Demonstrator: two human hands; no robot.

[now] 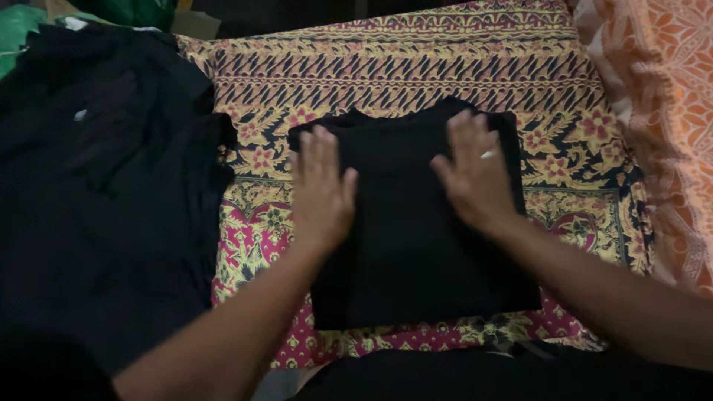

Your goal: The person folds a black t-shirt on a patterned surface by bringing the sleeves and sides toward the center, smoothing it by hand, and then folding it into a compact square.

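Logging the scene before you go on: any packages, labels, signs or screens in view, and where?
No signs, screens or clear packages.
Possible tag: small pale patch on the dark clothes pile at left; too blurred to be sure.
Green item: top left corner, perhaps a bag; cannot tell.
Both hands, left hand and right hand, lie flat on a folded black garment that shows no label.

folded garment (416, 245): blk | cloth under (416, 70): pink/yellow/blk batik floral | pile (96, 186): blk | pillow (668, 89): orange/white
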